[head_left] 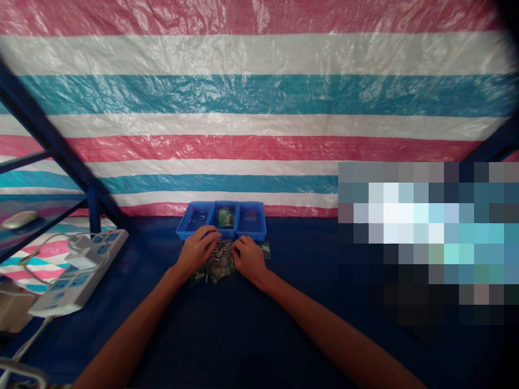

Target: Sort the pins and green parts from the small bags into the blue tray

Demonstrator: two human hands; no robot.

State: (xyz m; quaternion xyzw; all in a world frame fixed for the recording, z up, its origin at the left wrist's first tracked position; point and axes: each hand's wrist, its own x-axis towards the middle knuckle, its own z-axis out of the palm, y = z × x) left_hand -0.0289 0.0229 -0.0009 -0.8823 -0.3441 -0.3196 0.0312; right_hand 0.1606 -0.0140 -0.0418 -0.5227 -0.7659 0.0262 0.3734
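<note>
Just before the blue bins (251,236), with left hand (198,250) and right hand (250,260) half-curled around loose metal pins (220,250), grip unclear; possible scattering across the counter (227,329) from careless raking.

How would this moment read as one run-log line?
left hand: left of metal pieces | right hand: right of them | grips: unclear | blue trays: side by side, beyond hands

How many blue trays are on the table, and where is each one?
3, in one row on the table, beyond the metal pieces: left tray, middle tray and right tray. The pixelated area on the right might hide more.
</note>
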